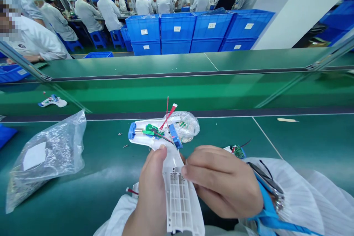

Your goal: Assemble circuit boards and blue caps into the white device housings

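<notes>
Head camera: over a dark-green work surface [110, 180] with a clear plastic bag [62, 151] lying at its left, a white plastic pistol-shaped half-shell [179, 199] is held in the middle, near the person. The left hand [151, 184] grasps its handle, thumb pressed on the neck; the right hand [225, 180] has its fingers curled, tips at the handle's right edge, though whether they pinch anything cannot be told. In the shell's upper part sit a blue plastic block [175, 136] and a small green circuit board [154, 129], with tiny silvery metal contacts [174, 174] in the handle beside the right fingertips.

Green bench [105, 188], large clear bag [55, 155], smaller clear bag [192, 127], pale stick [287, 120]
</notes>
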A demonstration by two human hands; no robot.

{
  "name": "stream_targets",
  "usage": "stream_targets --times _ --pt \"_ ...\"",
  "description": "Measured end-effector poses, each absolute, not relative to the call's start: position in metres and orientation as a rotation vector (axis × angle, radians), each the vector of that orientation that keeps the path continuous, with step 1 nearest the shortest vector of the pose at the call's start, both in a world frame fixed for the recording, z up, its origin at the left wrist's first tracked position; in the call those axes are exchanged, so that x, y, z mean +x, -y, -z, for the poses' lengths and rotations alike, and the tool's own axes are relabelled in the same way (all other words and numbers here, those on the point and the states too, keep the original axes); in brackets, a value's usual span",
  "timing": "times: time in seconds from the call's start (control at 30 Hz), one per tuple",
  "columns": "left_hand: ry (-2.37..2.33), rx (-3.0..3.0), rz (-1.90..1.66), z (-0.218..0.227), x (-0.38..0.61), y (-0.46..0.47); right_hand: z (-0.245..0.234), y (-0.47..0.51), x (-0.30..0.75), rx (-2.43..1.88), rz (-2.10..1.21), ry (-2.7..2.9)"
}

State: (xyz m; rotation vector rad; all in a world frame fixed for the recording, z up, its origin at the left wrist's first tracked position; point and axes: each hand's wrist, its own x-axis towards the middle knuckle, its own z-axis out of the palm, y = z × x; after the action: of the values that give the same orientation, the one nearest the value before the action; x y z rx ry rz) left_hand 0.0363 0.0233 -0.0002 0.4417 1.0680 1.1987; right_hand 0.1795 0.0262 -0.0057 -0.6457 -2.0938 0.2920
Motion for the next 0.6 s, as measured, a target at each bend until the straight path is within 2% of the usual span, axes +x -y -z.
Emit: stream_targets --times 0.13,0.23,0.3,0.43,0.53,0.6 --pt "-1.086 0.170 -1.038 -0.001 0.038 -0.021 0.012 -0.022 0.178 -0.680 -0.263 2.127" --pt "-1.164 0.232 -1.014 -0.001 0.039 -0.023 0.015 -0.019 0.180 -0.683 -0.263 2.136" --pt "-1.175 0.325 -1.040 0.001 0.037 -0.027 0.017 -0.021 0.186 -0.659 -0.375 2.127" --pt "-1.181 0.506 -0.971 0.004 0.032 -0.029 0.019 -0.045 0.199 -0.755 -0.870 1.737" --pt "-1.141 0.592 -0.828 0.000 0.029 -0.029 0.015 -0.073 0.194 -0.876 -1.438 1.222" --pt "-1.109 0.630 -0.753 -0.005 0.028 -0.031 0.009 -0.088 0.185 -0.807 -1.823 1.019"
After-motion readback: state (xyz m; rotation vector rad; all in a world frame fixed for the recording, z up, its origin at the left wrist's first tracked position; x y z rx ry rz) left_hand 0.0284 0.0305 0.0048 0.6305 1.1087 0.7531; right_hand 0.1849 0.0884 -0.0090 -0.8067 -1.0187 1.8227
